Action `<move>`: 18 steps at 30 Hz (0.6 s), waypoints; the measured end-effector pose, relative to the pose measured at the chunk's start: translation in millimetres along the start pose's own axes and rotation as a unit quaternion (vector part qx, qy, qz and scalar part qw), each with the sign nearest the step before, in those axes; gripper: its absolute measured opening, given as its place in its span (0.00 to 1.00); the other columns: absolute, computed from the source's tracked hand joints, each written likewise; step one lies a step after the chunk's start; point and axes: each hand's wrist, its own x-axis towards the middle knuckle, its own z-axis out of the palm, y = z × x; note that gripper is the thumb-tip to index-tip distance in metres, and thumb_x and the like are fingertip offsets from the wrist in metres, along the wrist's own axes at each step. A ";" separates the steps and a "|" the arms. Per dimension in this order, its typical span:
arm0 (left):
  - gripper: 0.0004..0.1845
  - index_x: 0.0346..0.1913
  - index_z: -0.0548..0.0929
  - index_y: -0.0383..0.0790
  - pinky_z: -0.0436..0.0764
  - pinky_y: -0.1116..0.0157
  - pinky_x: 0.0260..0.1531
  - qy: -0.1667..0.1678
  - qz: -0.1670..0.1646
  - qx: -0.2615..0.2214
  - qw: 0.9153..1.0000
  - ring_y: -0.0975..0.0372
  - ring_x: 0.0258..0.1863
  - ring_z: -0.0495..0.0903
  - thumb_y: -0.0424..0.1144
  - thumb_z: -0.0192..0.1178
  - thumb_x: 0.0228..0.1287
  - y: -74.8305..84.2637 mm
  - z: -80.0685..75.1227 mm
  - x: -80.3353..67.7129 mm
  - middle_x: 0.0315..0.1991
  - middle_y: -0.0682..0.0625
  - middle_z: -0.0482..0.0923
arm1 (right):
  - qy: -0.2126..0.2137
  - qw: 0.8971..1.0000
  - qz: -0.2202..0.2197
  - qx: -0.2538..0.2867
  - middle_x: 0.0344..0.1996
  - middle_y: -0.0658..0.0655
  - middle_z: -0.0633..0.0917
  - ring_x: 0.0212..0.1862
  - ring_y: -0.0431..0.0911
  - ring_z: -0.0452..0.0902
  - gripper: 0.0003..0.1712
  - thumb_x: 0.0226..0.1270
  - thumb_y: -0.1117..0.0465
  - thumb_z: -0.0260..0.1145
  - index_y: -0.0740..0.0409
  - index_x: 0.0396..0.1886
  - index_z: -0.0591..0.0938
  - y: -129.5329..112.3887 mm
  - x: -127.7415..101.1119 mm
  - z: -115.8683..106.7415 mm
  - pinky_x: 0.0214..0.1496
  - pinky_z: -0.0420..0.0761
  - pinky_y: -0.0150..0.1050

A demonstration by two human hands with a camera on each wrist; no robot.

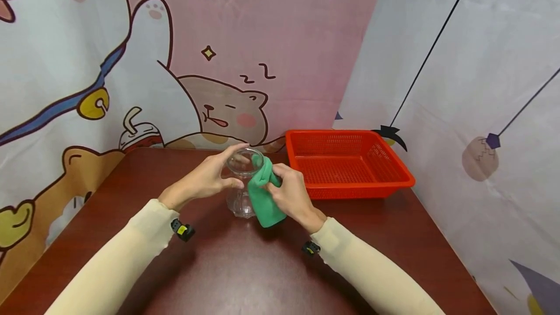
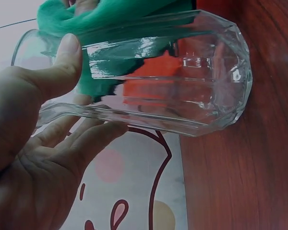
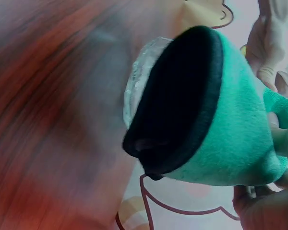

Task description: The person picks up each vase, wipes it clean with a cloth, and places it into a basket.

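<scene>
A clear faceted glass stands upright on the dark red table. My left hand grips its upper part, thumb over the rim and fingers round the side. My right hand pinches a green cloth bunched against the glass's right side and rim. In the left wrist view the glass fills the frame, the left hand's thumb lies on it and the green cloth shows behind and through it. The right wrist view is filled by the green cloth with the glass behind it.
A red plastic basket with a slotted bottom sits at the back right of the table, close to the right hand. Cartoon-printed curtains wall in the table at the back, left and right.
</scene>
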 end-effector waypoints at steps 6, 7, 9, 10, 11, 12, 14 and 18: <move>0.55 0.93 0.61 0.40 0.88 0.39 0.72 0.004 -0.002 0.010 1.000 0.44 0.70 0.90 0.33 0.83 0.70 2.6 -1.2 0.4 0.71 0.36 0.89 | -0.041 0.997 -0.019 -0.059 0.51 0.63 0.96 0.53 0.55 0.96 0.15 0.72 0.74 0.80 0.65 0.56 0.95 -0.1 -0.8 0.5 0.58 0.96 0.52; 0.55 0.93 0.61 0.40 0.88 0.39 0.72 0.004 -0.003 0.011 1.000 0.44 0.70 0.90 0.33 0.83 0.70 2.9 -1.2 0.7 0.71 0.36 0.89 | -0.047 0.996 -0.019 -0.068 0.52 0.63 0.96 0.53 0.56 0.96 0.15 0.72 0.74 0.80 0.66 0.56 0.95 -0.2 -1.0 0.4 0.59 0.96 0.52; 0.55 0.93 0.61 0.40 0.88 0.39 0.72 0.003 -0.006 0.012 1.000 0.44 0.69 0.90 0.33 0.83 0.71 3.5 -1.0 1.4 0.71 0.37 0.89 | -0.062 0.994 -0.017 -0.084 0.52 0.65 0.96 0.54 0.58 0.96 0.14 0.73 0.74 0.80 0.67 0.55 0.95 -0.1 -1.7 0.3 0.61 0.96 0.53; 0.55 0.92 0.61 0.39 0.88 0.39 0.71 0.003 -0.008 0.012 1.000 0.44 0.68 0.90 0.33 0.83 0.71 3.7 -0.8 1.5 0.71 0.37 0.89 | -0.070 0.993 -0.015 -0.093 0.52 0.65 0.95 0.55 0.59 0.96 0.14 0.73 0.74 0.79 0.68 0.56 0.95 0.1 -2.3 0.2 0.62 0.96 0.54; 0.54 0.92 0.61 0.39 0.88 0.39 0.71 0.003 -0.009 0.012 1.000 0.44 0.68 0.90 0.33 0.83 0.71 3.7 -0.5 1.6 0.71 0.37 0.89 | -0.079 0.992 -0.016 -0.101 0.52 0.66 0.95 0.55 0.60 0.96 0.14 0.73 0.74 0.80 0.69 0.56 0.95 0.4 -3.2 0.1 0.62 0.96 0.54; 0.54 0.92 0.61 0.39 0.88 0.38 0.71 0.003 -0.009 0.012 1.000 0.45 0.68 0.90 0.33 0.83 0.71 3.9 -0.2 1.4 0.71 0.37 0.89 | -0.088 0.990 -0.014 -0.108 0.52 0.66 0.95 0.55 0.60 0.96 0.14 0.73 0.74 0.80 0.69 0.56 0.95 0.5 -4.1 0.1 0.62 0.96 0.54; 0.54 0.91 0.61 0.38 0.87 0.38 0.71 0.004 -0.007 0.011 1.000 0.44 0.67 0.90 0.33 0.83 0.71 4.2 0.3 0.8 0.70 0.36 0.89 | -0.105 0.987 -0.012 -0.118 0.52 0.66 0.96 0.55 0.60 0.96 0.13 0.73 0.74 0.80 0.68 0.55 0.95 0.8 -6.0 0.6 0.62 0.96 0.55; 0.53 0.91 0.61 0.37 0.87 0.37 0.71 0.006 -0.006 0.008 1.000 0.44 0.67 0.90 0.33 0.82 0.71 4.7 0.8 -2.1 0.69 0.36 0.89 | -0.130 0.981 -0.019 -0.144 0.46 0.64 0.95 0.51 0.58 0.95 0.07 0.72 0.75 0.81 0.65 0.46 0.95 2.5 -9.8 4.2 0.57 0.96 0.54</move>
